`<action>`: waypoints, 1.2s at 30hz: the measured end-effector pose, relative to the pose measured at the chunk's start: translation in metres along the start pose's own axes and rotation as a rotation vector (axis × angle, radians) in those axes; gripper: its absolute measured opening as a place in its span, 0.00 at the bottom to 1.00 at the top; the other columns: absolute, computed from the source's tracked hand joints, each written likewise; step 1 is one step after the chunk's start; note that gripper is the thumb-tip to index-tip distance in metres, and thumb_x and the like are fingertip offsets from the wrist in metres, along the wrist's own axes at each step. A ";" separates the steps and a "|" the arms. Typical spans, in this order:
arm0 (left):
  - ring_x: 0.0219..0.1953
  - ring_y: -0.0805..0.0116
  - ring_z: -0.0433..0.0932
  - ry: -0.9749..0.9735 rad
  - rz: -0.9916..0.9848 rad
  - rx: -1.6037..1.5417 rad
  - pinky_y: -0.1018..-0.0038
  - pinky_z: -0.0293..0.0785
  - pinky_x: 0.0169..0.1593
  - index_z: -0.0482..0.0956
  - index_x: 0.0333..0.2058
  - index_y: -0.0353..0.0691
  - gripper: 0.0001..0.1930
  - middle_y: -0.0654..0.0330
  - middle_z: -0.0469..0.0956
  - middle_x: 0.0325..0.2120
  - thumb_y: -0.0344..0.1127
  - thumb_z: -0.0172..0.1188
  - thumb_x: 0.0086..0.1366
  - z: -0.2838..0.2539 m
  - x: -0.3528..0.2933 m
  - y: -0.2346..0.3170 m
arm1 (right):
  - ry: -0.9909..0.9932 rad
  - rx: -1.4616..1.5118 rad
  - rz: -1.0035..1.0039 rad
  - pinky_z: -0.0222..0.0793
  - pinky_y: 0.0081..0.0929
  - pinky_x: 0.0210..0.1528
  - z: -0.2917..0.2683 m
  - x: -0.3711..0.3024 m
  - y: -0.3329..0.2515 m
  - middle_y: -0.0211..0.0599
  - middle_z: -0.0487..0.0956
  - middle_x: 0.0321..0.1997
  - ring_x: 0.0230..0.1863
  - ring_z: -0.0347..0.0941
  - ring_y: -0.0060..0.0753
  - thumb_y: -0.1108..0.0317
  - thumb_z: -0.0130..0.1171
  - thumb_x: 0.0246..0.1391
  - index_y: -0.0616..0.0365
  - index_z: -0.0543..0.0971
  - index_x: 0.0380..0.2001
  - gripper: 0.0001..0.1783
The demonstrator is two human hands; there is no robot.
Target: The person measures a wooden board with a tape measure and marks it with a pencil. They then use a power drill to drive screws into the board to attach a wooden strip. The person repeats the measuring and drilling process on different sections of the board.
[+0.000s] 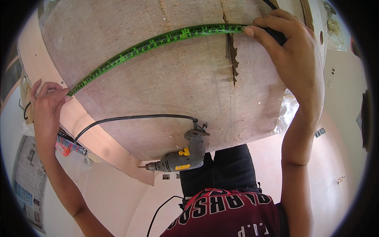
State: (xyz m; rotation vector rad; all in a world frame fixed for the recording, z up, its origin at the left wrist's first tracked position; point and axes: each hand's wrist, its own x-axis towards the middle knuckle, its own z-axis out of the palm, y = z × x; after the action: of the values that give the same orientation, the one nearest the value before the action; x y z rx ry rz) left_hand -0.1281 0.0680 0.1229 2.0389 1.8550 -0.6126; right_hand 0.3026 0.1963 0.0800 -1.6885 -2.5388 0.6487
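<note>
Green tape measure (185, 32) spanning wood board (158, 87), pinched at both ends

Tape measure (green w/ black) is stretching L to R across the upper part of the board, bowing upward in the wide view. L hand (49, 96) is grasping its L end, thumb & fingertips closing on it right by the pale wood strip (90, 122) that's running along the board's L side. R hand (290, 41) is pinching the tape measure btwn thumb & index finger, near the board's far R. Something dark is showing under the R palm; can't tell if it's the case.

Just L of the R hand, the tape measure is crossing the top of a jagged slot (234, 59) in the board. Can't tell if it's touching the wood there.

Grey drill (173, 161) w/ yellow bits is lying at the board's near edge, approx. centre, its bit pointing L over the pale strip; no hand is touching it. Black cord (138, 116) is looping from its handle back L, over the strip.

Clear plastic (287, 112) is hanging at the board's R side, near the R forearm. Newspaper (29, 177) is lying lower L, beyond the L forearm. Person's dark trousers (237, 166) & maroon shirt (185, 229) are showing at bottom centre.
</note>
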 end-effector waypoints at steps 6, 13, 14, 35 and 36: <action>0.46 0.59 0.79 0.110 0.092 0.046 0.56 0.59 0.70 0.85 0.40 0.32 0.09 0.54 0.81 0.34 0.26 0.61 0.61 -0.014 -0.012 -0.008 | 0.005 0.161 0.029 0.75 0.26 0.48 -0.013 -0.002 0.003 0.33 0.84 0.46 0.43 0.81 0.28 0.59 0.72 0.58 0.62 0.87 0.42 0.17; 0.44 0.55 0.80 0.183 0.124 -0.064 0.60 0.74 0.52 0.86 0.40 0.36 0.14 0.56 0.85 0.36 0.25 0.63 0.54 -0.024 -0.085 0.048 | -0.111 0.276 0.170 0.72 0.26 0.56 -0.057 -0.053 0.037 0.42 0.82 0.52 0.51 0.79 0.32 0.67 0.72 0.58 0.68 0.86 0.43 0.15; 0.44 0.55 0.80 0.209 0.073 -0.155 0.59 0.74 0.52 0.87 0.41 0.37 0.14 0.56 0.84 0.36 0.25 0.63 0.55 -0.015 -0.085 0.057 | -0.138 0.288 0.173 0.72 0.26 0.57 -0.059 -0.061 0.051 0.43 0.81 0.53 0.52 0.79 0.32 0.69 0.71 0.58 0.68 0.85 0.44 0.15; 0.45 0.55 0.78 0.326 -0.346 -0.250 0.63 0.75 0.50 0.83 0.53 0.39 0.15 0.57 0.80 0.44 0.31 0.64 0.69 0.078 -0.131 0.130 | -0.105 0.123 0.156 0.72 0.25 0.42 -0.049 -0.120 0.061 0.35 0.82 0.39 0.36 0.78 0.29 0.66 0.71 0.57 0.66 0.86 0.37 0.13; 0.48 0.55 0.77 0.328 -0.321 -0.183 0.61 0.74 0.53 0.81 0.56 0.41 0.17 0.57 0.79 0.48 0.32 0.64 0.68 0.079 -0.128 0.134 | -0.116 0.148 0.143 0.73 0.25 0.43 -0.045 -0.116 0.057 0.35 0.83 0.39 0.37 0.79 0.29 0.64 0.72 0.56 0.66 0.86 0.37 0.14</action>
State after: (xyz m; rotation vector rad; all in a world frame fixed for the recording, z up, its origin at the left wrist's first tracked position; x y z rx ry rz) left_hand -0.0121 -0.0962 0.1136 1.8221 2.3568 -0.1739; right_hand 0.4117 0.1265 0.1251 -1.8436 -2.3885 0.9449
